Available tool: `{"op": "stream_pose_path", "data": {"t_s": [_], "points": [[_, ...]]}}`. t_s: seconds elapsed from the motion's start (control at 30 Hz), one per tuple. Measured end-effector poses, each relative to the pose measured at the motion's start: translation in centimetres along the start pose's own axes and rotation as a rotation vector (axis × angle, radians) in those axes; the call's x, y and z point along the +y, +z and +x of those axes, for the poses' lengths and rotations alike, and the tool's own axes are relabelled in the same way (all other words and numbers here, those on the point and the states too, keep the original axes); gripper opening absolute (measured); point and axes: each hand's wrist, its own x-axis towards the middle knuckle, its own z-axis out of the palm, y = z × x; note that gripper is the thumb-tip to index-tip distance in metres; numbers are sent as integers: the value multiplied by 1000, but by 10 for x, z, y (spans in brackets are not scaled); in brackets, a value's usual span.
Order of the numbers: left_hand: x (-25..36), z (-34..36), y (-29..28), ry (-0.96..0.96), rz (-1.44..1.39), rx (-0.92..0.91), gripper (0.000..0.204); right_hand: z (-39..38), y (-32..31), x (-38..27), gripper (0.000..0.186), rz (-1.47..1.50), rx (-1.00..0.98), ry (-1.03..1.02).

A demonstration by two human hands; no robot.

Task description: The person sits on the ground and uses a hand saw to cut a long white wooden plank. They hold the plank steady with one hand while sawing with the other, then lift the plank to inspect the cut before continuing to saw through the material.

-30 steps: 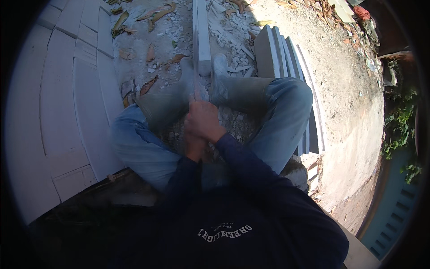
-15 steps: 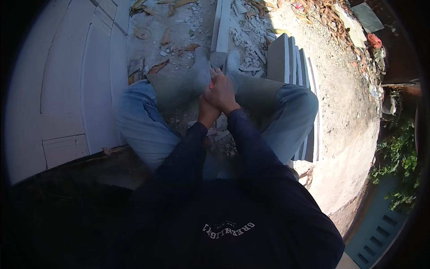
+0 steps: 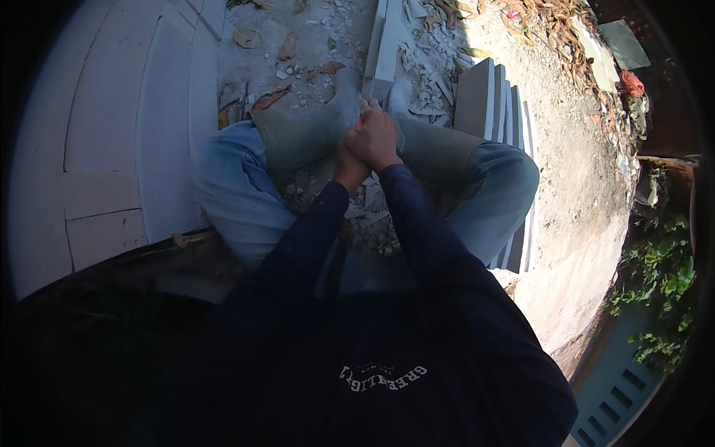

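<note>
My right hand [image 3: 378, 140] and my left hand [image 3: 351, 157] are closed together between my shins, the left one lower and nearer to me. A small red patch shows between them, perhaps part of a handle; the rest of what they grip is hidden. Just beyond my fingers is the near end of a long grey bar [image 3: 385, 63], which stretches away from me. My two boots [image 3: 344, 97], grey with dust, stand on either side of its end.
Several grey slabs [image 3: 477, 100] lean upright in a row by my right knee. Pale panels [image 3: 112, 134] rise at the left. Broken chips [image 3: 432, 63] and dry leaves [image 3: 272, 98] litter the ground ahead. A sunlit concrete strip [image 3: 573, 201] runs along the right, with green plants [image 3: 663, 276] beyond.
Both hands, still clasped together, have shifted slightly to the right and a little nearer the bar's end. The whole view has tilted slightly.
</note>
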Motion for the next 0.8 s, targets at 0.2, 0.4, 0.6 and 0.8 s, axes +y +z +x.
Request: {"op": "stream_pose_path", "data": {"t_s": [0.2, 0.4, 0.6, 0.8], "points": [[-14, -101, 1, 159, -18, 179, 39, -122, 15, -27, 66, 64, 57, 32], [-36, 11, 0, 202, 301, 65, 46, -11, 16, 0, 65, 49, -2, 44], [-37, -94, 12, -2, -493, 164, 48, -122, 22, -20, 71, 124, 5, 80], [-36, 19, 6, 231, 220, 96, 46, -11, 20, 11, 71, 116, 68, 31]]}}
